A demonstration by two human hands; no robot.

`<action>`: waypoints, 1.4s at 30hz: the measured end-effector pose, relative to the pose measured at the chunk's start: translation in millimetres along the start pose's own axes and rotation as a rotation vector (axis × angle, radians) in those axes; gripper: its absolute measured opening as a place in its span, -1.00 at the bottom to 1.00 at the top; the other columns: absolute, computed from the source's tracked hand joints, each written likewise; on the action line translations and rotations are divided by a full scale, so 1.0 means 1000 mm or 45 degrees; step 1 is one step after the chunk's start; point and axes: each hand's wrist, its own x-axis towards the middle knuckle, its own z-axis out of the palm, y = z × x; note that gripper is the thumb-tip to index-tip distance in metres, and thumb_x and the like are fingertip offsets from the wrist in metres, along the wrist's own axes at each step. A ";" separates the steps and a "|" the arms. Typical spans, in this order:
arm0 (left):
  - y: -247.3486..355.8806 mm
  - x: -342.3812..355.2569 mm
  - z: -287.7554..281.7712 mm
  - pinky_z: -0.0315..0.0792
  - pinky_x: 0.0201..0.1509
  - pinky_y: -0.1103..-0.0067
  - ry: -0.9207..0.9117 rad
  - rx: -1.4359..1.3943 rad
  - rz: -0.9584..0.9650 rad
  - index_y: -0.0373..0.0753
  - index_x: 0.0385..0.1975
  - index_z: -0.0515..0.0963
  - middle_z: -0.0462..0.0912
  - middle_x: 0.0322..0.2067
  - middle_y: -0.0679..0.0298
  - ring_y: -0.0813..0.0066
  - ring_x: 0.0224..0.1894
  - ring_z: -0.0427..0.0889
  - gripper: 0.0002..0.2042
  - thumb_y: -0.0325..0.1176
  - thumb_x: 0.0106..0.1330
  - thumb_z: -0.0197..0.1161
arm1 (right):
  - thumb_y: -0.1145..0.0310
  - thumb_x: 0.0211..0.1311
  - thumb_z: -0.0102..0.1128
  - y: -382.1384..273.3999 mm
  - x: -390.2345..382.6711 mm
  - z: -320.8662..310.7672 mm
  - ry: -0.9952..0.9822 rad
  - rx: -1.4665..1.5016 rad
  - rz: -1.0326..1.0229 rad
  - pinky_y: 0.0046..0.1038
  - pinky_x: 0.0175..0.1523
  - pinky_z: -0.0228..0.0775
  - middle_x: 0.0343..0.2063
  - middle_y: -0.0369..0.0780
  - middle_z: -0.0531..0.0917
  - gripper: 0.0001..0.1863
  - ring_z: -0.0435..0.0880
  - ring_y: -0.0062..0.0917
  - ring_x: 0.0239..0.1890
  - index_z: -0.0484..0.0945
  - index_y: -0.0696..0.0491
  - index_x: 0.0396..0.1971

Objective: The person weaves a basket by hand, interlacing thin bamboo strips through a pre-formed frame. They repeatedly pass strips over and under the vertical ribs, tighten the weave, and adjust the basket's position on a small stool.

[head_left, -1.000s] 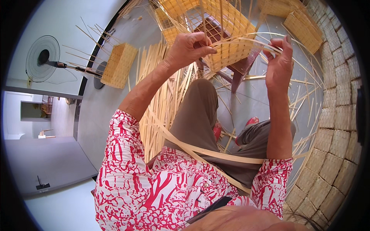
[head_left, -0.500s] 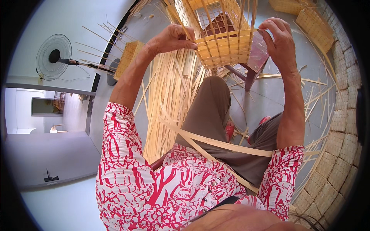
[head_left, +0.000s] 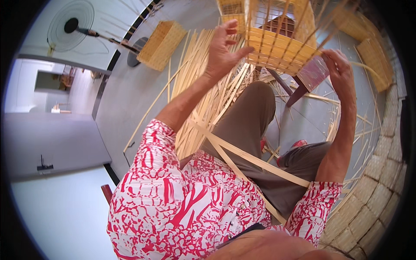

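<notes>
A partly woven bamboo basket (head_left: pixel 277 48) stands in front of me, its side facing me woven in yellow strips and thin upright stakes sticking out past the weave. My left hand (head_left: pixel 224 51) is open at the basket's left corner, fingers spread and the thumb tip close to the weave; whether it touches I cannot tell. At the right corner my right hand (head_left: pixel 340 67) pinches the woven edge between thumb and fingers. Below the basket shows a dark red stool (head_left: pixel 313 74). Long flat bamboo strips (head_left: pixel 260 162) lie across my lap.
Loose bamboo strips (head_left: pixel 190 82) pile on the floor left of my knees. Another woven basket (head_left: pixel 162 45) stands beyond them, near a standing fan (head_left: pixel 71 25). More baskets (head_left: pixel 375 60) lie at the far right, above a row of stacked woven pieces (head_left: pixel 362 190).
My left hand has let go of the basket's left corner and spread its fingers. My right hand has closed on the right corner. The view has turned, shifting the scene.
</notes>
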 end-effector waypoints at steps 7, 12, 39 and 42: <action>-0.007 0.022 0.061 0.37 0.18 0.50 0.432 -0.772 -0.329 -0.45 0.20 0.27 0.46 0.09 0.01 0.32 0.11 0.48 -0.33 -0.04 0.33 0.33 | 0.53 0.31 0.17 -0.025 -0.008 0.007 -0.087 0.269 -0.027 -0.51 -0.10 0.35 -0.38 -0.25 0.58 -0.87 0.52 -0.50 -0.26 0.62 0.19 -0.18; -0.008 0.048 0.089 0.36 0.15 0.43 0.257 -0.899 -0.457 -0.39 0.10 0.43 0.55 -0.06 0.19 0.41 0.02 0.50 -0.54 -0.06 0.54 -0.03 | 0.56 0.31 0.16 -0.030 -0.026 0.002 -0.086 0.200 -0.056 -0.53 -0.08 0.38 -0.35 -0.24 0.60 -0.87 0.55 -0.49 -0.25 0.61 0.21 -0.19; 0.078 0.056 0.089 0.47 -0.40 0.18 -0.763 0.124 0.546 -0.28 -0.31 0.43 0.61 -0.45 -0.08 -0.13 -0.41 0.63 -0.90 -0.43 0.29 0.18 | 0.39 0.27 0.20 -0.057 -0.043 0.004 0.086 -0.428 -0.119 -0.27 -0.13 0.33 -0.37 -0.26 0.64 -0.90 0.59 -0.28 -0.25 0.63 0.00 -0.24; 0.076 0.065 0.091 0.46 -0.37 0.19 -0.756 0.050 0.583 -0.26 -0.33 0.44 0.61 -0.47 -0.03 -0.09 -0.39 0.64 -0.92 -0.42 0.31 0.18 | 0.38 0.26 0.22 -0.058 -0.040 0.003 0.104 -0.453 -0.153 -0.29 -0.12 0.30 -0.35 -0.28 0.65 -0.90 0.60 -0.30 -0.24 0.63 -0.01 -0.25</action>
